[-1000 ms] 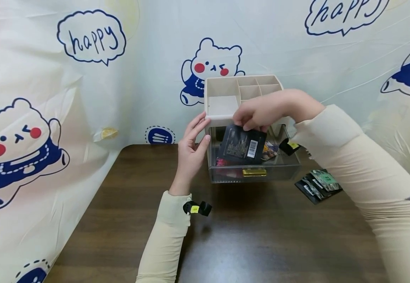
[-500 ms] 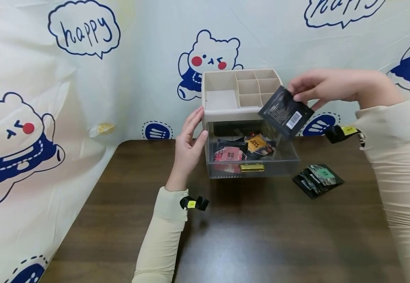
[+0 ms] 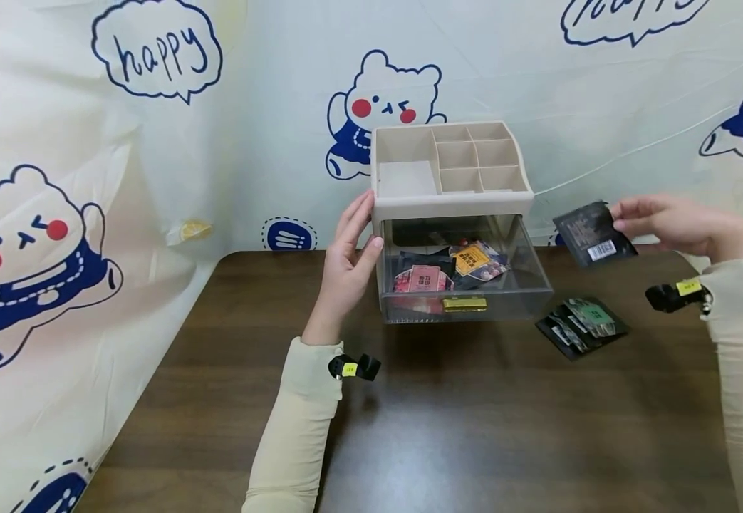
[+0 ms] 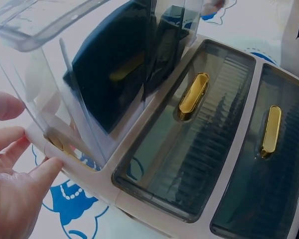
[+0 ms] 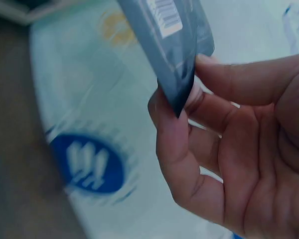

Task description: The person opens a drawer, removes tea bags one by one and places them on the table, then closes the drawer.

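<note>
Between thumb and fingers my right hand (image 3: 672, 224) pinches a black sachet (image 3: 592, 235) with a white barcode, held right of the drawer box and above the table. The right wrist view shows the sachet's corner (image 5: 174, 69) gripped by the fingertips. My left hand (image 3: 348, 267) rests with straight fingers against the left side of the cream drawer box (image 3: 454, 206). Its clear top drawer (image 3: 512, 306) is pulled out, with a pink-labelled sachet (image 3: 424, 278) and an orange-labelled sachet (image 3: 474, 258) inside. Several green-labelled sachets (image 3: 585, 324) lie piled on the table to the right.
The box's top has divided compartments (image 3: 476, 157). Two lower drawers with gold handles (image 4: 194, 94) are closed in the left wrist view. A printed cloth (image 3: 268, 128) hangs behind the brown table (image 3: 474, 427).
My right hand has lifted the black sachet out of the drawer and carried it right, then lower, beside the box. The two sachets inside now show fully. My left hand stays at the box.
</note>
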